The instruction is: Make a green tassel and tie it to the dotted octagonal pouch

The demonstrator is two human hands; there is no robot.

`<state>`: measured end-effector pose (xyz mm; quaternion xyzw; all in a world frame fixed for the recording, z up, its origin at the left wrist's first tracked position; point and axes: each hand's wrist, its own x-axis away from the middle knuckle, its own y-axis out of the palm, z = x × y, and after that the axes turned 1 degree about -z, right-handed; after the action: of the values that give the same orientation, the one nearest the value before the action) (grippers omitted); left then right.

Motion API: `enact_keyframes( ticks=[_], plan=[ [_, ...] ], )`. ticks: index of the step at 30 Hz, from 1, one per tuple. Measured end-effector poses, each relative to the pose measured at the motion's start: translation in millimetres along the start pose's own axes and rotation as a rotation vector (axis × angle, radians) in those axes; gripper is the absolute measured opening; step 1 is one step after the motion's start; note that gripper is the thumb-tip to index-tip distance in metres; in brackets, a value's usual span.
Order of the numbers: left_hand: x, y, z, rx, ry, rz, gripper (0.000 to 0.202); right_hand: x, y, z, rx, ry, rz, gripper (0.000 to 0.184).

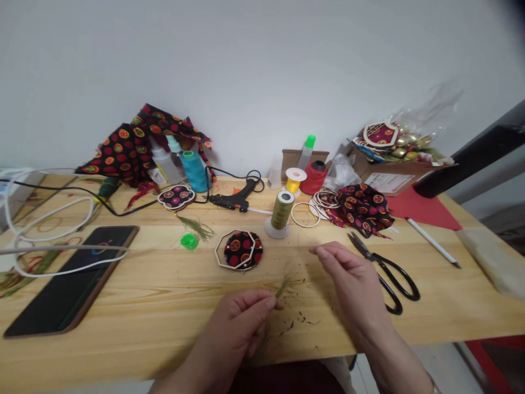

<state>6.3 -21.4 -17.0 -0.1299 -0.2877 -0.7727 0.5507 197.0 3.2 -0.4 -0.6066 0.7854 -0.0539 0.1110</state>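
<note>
As L hand (248, 317) pinches threads (284, 285), R hand (353, 282) hovers

No legible txt. White printed paper label (389, 182) on brown cardboard box (429, 168), approx 3 o'clock: lines too small to read. White-and-yellow label (157, 175) on whitish plastic bottle (167, 164), approx 9 o'clock: ditto. Flat black rectangular phone (68, 290), approx 8 o'clock: blue-orange curved mark (100, 248) on scrn, can't ID.
</note>
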Motion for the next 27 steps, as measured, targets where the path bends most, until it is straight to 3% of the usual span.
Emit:
enact_keyframes(
  ticks=[3,6,9,12,16,19,23,27],
  plan=[
    [1.0,1.2,1.8,-0.033,-0.013,0.008,0.027,3.5,-7.5,-5.7,0.196,-0.326,-0.067,0.017],
    [1.9,4.3,7.1,-0.107,0.022,0.001,0.027,11.2,-6.6,-10.7,0.254,-0.553,-0.387,0.030],
    [2.7,6.6,11.4,-0.181,0.120,-0.058,0.023,16.6,-1.9,-10.9,0.282,-0.576,-0.659,0.042],
    [2.0,5.3,10.9,-0.193,0.186,-0.130,0.023,19.0,1.3,-9.5,0.277,-0.530,-0.777,0.045],
    [-1.6,0.9,7.6,-0.186,0.191,-0.211,0.023,23.0,2.9,-9.5,0.288,-0.463,-0.799,0.036],
    [-3.4,-0.5,7.7,-0.178,0.190,-0.240,0.024,26.7,4.5,-7.3,0.429,-0.469,-0.752,0.028],
    [-4.8,-0.5,8.4,-0.186,0.170,-0.256,0.023,29.3,7.4,0.1,0.625,-0.537,-0.724,0.021],
    [-9.0,-2.3,5.0,-0.191,0.168,-0.293,0.024,31.2,11.5,8.6,0.740,-0.703,-0.629,0.015]
  ],
)
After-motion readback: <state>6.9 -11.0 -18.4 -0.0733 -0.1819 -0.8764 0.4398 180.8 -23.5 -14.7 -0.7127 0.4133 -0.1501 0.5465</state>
